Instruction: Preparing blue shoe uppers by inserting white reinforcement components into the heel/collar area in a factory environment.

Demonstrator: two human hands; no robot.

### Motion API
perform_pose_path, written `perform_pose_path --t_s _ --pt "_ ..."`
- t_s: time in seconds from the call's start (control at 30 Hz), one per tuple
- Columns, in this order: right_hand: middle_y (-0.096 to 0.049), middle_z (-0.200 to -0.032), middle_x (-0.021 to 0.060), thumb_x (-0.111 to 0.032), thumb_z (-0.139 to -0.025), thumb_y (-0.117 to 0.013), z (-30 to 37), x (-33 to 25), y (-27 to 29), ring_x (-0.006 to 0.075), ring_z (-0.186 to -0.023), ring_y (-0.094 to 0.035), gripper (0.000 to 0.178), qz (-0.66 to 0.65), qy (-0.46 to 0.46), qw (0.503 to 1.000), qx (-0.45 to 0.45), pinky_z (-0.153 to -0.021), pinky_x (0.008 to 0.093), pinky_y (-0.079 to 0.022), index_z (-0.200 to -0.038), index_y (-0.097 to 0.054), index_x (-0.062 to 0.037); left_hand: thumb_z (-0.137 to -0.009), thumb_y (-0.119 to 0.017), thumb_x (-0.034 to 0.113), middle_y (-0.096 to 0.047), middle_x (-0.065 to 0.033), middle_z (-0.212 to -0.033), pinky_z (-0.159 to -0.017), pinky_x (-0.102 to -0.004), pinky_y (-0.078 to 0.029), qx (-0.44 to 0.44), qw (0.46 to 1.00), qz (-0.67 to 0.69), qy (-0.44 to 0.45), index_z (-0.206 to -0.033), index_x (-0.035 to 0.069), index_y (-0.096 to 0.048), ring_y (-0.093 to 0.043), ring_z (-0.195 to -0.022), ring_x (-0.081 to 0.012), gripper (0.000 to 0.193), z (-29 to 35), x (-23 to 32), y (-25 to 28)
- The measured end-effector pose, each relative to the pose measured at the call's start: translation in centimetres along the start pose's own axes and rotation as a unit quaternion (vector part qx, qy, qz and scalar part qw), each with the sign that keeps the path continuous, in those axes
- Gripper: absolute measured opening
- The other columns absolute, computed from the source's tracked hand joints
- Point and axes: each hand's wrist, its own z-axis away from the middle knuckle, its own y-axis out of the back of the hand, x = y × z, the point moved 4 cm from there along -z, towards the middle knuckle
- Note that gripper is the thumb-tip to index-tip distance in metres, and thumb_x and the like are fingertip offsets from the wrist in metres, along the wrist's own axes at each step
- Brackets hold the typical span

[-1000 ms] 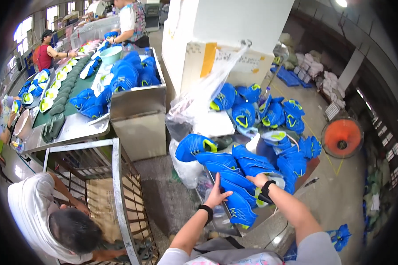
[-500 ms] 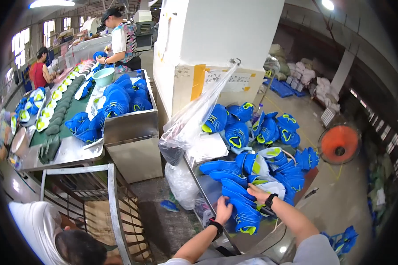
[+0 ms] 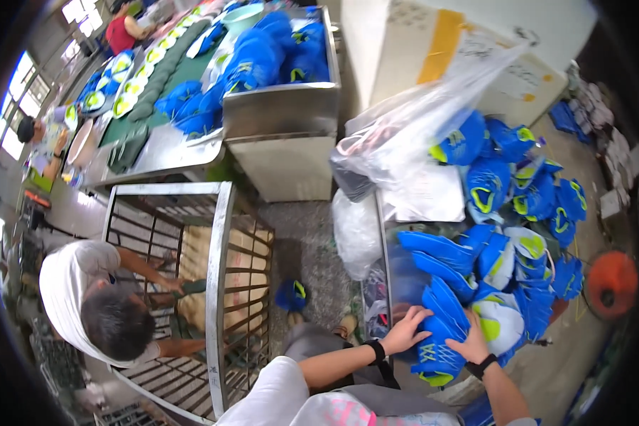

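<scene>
Blue shoe uppers with lime-green trim (image 3: 444, 319) lie overlapped in a small stack at the near edge of a metal table (image 3: 401, 280). My left hand (image 3: 407, 329) closes on the left edge of this stack, fingers curled over it. On the opposite side, my right hand (image 3: 471, 345) grips the same uppers, thumb and fingers against them. Beside my right hand rests a white-and-lime piece (image 3: 503, 325). More blue uppers (image 3: 437, 263) are heaped just beyond the stack. The undersides of the held uppers are hidden.
To the left, another person (image 3: 85, 284) reaches into a barred metal cart (image 3: 221, 284). A blue upper (image 3: 291, 295) lies on the floor. A clear plastic bag (image 3: 419, 128) hangs beyond the table. A metal bin (image 3: 280, 113) of blue uppers and an orange fan (image 3: 610, 284) stand farther off.
My view has swung left and downward, bringing the cart and the floor further into sight. Both hands stay at the near stack, my right hand now lower along its right side.
</scene>
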Motion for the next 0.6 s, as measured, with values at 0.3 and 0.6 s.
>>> perform_pose_path --t_s 0.3,0.6 --pt "-0.048 -0.119 0.0126 -0.021 -0.058 -0.079 -1.0 -0.1 -1.6 0.0231 -0.110 -0.046 0.082 -0.137 -0.116 0.980 -0.083 -0.093 0.0360 -0.036 -0.125 -0.037 0.0014 -0.073 -0.056 0.014 -0.051 -0.0157 -0.109 -0.087 -0.0421 -0.042 0.119 0.842 -0.343 0.399 -0.104 0.005 -0.054 -0.048 -0.102 -0.0345 0.032 10.9 -30.9 20.9" --pt "-0.058 -0.103 0.0214 -0.033 -0.072 -0.070 2.9 7.0 1.2 0.0341 -0.091 -0.054 0.049 0.231 -0.247 0.939 -0.057 -0.080 0.0384 -0.042 -0.104 -0.057 0.0022 -0.087 -0.046 0.021 -0.027 -0.0097 -0.137 -0.096 -0.0395 -0.035 -0.118 0.711 -0.356 0.595 -0.122 0.008 -0.048 -0.024 -0.127 -0.0303 0.037 14.4 -41.0 27.5"
